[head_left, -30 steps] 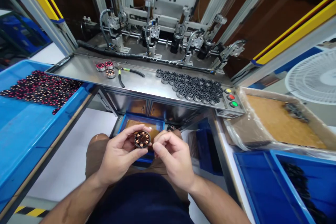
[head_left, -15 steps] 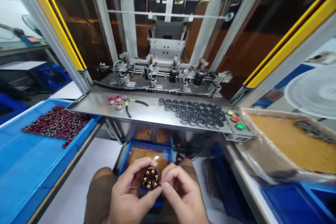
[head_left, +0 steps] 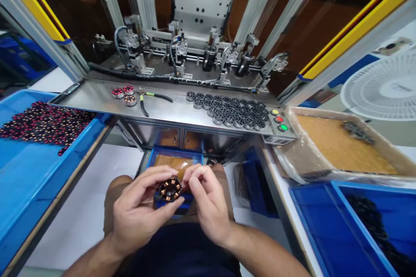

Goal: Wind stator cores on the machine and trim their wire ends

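Observation:
A small round motor stator (head_left: pixel 170 189) with copper windings faces up, held over my lap. My left hand (head_left: pixel 139 212) is closed around its left side, thumb below and fingers above. Close against the stator's right edge, my right hand (head_left: pixel 208 201) is pinched; whatever its fingertips hold is too small to make out. Beyond the hands, on the metal ledge, lie three wound stators with red and copper coils (head_left: pixel 124 92). Beside them is a pair of cutters (head_left: pixel 156 96) with black and green handles. Many bare dark stator cores (head_left: pixel 230 111) sit in rows further right.
A blue tray (head_left: pixel 19 181) of wound stators stands at left. Machine fixtures (head_left: pixel 182 54) line the back behind the ledge. Coloured buttons (head_left: pixel 278 119) sit at its right end, near a plastic-lined carton (head_left: pixel 341 143), a blue bin (head_left: pixel 318 220) and a white fan (head_left: pixel 386 88).
The view has tipped downward, so ledge and trays sit higher and my forearms show. Both hands still hold their places at the stator, the right fingers slightly shifted along its edge.

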{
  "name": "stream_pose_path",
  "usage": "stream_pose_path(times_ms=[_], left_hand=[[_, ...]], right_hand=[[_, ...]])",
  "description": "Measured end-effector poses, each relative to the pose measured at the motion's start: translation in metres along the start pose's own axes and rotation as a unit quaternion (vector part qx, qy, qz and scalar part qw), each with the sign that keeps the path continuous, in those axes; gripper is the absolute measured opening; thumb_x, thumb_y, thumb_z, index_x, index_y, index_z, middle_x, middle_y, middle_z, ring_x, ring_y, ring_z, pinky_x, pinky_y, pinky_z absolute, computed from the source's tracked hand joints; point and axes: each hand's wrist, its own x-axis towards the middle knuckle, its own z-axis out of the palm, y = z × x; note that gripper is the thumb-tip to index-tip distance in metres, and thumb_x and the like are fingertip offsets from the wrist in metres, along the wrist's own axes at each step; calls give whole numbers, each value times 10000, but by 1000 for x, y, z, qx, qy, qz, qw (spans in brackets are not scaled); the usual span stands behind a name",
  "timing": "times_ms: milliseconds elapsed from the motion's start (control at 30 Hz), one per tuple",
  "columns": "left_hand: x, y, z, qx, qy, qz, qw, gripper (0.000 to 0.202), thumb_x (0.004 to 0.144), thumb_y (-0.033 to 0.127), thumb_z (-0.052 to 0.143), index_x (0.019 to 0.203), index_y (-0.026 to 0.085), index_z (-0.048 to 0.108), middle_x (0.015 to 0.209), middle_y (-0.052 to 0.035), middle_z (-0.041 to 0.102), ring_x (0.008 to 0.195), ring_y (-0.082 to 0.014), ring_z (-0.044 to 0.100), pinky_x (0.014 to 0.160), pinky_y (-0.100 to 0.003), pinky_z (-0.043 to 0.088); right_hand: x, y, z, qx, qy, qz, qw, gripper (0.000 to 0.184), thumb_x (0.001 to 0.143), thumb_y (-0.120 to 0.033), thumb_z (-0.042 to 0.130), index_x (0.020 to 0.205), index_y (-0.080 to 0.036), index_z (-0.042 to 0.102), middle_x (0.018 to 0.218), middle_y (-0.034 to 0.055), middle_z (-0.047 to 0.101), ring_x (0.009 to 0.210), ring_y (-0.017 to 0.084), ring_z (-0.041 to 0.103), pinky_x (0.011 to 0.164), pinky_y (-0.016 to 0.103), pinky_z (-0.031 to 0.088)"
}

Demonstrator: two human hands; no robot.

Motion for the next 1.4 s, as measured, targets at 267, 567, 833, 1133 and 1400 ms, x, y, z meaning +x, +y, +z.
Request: stream_pose_path(times_ms=[267,567,833,1133,1400], left_hand=[[-4,1,-1,42,-17,20,999,526,647,16,794,1115,233,686,1065,-57,699,1015,-221,657,882,-329,570],[5,9,-3,-54,5,-62,997,431,660,48,810,1044,209,701,1025,-41,723,986,-168,692,883,-242,574],[7,10,-6,-51,-3,-70,996,439,660,47,814,1047,218,701,1026,-16,725,1017,-134,679,924,-184,539],[0,2,-11,5,-39,2,999,549,653,1,799,1141,213,664,1080,-48,701,1060,-191,647,938,-290,553],[-2,2,-12,50,-54,41,997,586,645,-25,777,1173,196,654,1073,-71,703,1037,-225,655,918,-347,561]], right_hand=[[8,-20,-2,-106,-5,-83,991,78,898,-247,609,832,-212,586,888,30,546,840,164,533,782,318,446],[4,-5,-1,72,-15,41,996,221,819,-369,724,914,-208,607,849,4,587,783,135,559,742,277,473],[4,-13,-4,-30,-8,-33,999,133,847,-242,701,734,-191,652,722,4,614,694,129,567,668,278,449],[7,-17,-7,-68,-20,-79,994,116,846,-199,694,735,-180,666,709,7,635,677,130,582,651,276,460],[5,-22,-12,-101,-42,-110,988,63,804,-178,704,852,-164,666,766,25,624,729,147,585,675,285,468]])
